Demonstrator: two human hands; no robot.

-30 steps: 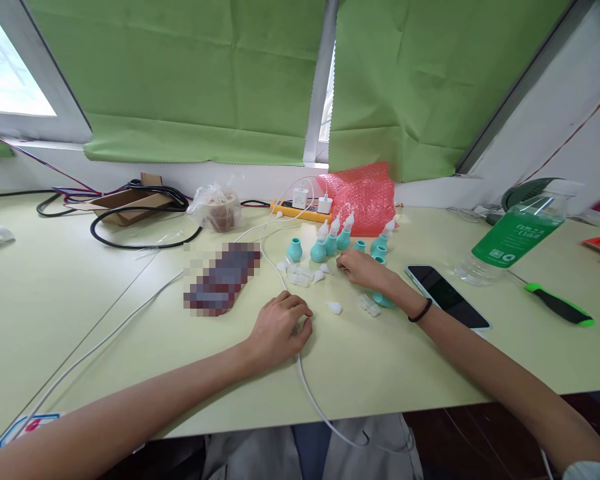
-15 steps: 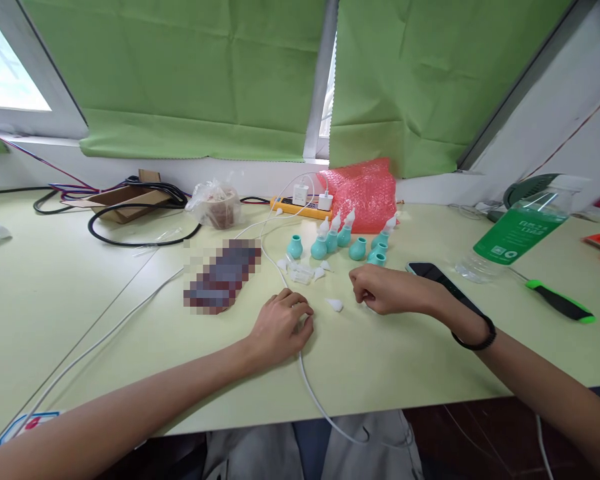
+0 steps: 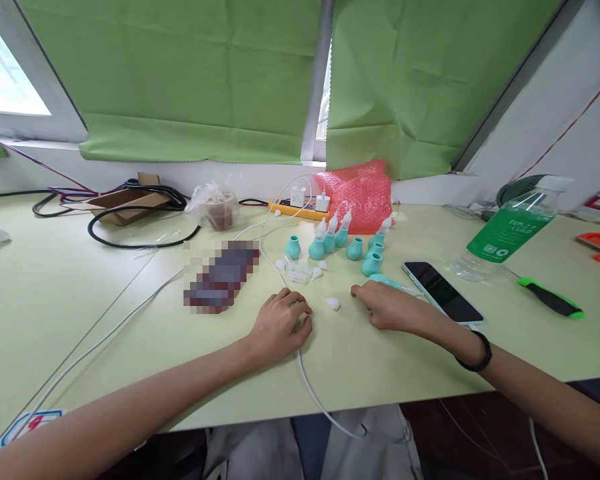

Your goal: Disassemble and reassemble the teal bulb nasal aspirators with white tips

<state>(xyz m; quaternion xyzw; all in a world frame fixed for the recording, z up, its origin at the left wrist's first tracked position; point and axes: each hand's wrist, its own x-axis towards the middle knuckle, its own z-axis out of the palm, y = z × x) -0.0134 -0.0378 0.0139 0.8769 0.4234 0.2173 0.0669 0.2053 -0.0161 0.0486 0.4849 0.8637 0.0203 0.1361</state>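
Observation:
My left hand [image 3: 283, 325] rests palm down on the table, its fingers loosely bent and a little apart, over a white cable [image 3: 307, 383]. My right hand [image 3: 387, 307] is closed with the fingers curled down; what may be inside them is hidden. Just behind it lies a teal bulb with a clear tip [image 3: 387, 281], partly covered by the hand. Between my hands is a small white nozzle tip [image 3: 333, 304]. Farther back stand several teal squeeze bulbs [image 3: 371, 265], some bare and some topped with white tips [image 3: 347, 218]. More loose clear and white tips [image 3: 299, 272] lie in front of them.
A phone [image 3: 443, 290] lies beside my right wrist, with a green-labelled bottle [image 3: 510, 233] and a screwdriver [image 3: 550, 298] beyond. A pixelated flat object [image 3: 223, 277] is at left. Behind are a pink bubble-wrap bag [image 3: 357, 197], a yellow power strip [image 3: 300, 211] and a cardboard box [image 3: 125, 203].
My right hand has moved slightly toward me and off the front bulbs, so the lying teal bulb and more of the phone now show. My left hand stays put.

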